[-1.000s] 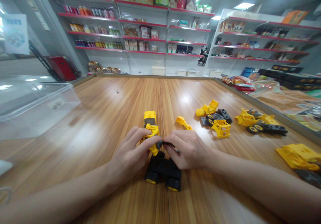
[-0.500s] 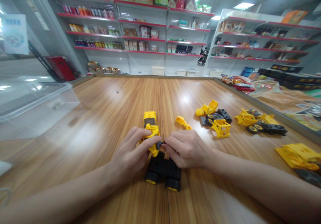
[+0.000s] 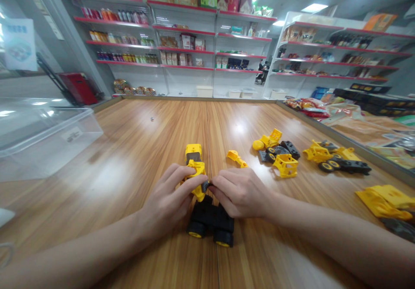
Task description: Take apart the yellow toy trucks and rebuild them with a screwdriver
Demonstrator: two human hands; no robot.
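My left hand [image 3: 171, 189] is closed round a yellow toy vehicle cab [image 3: 198, 168] with a dark part at its right side. Pressed up to that side are the bent fingers of my right hand [image 3: 241, 192], pinching a small dark piece [image 3: 210, 185] that is mostly hidden. Just below both hands, a black toy chassis [image 3: 210, 220] with yellow-hubbed wheels rests on the table. Beyond the left hand lies another yellow toy part [image 3: 193, 151] with a grey section. A yellow toy arm [image 3: 237, 157] lies behind the right hand.
On the wooden table [image 3: 129, 129], several yellow and black toy parts [image 3: 285, 163] lie to the right, with more toy pieces [image 3: 335, 157] farther right and a yellow body [image 3: 387, 200] near the edge. A clear plastic bin [image 3: 74, 129] stands left. Stocked shelves [image 3: 181, 30] rise behind.
Almost nothing differs. Both hands stay in the same place, with only a slight shift of the fingers at the small dark piece.
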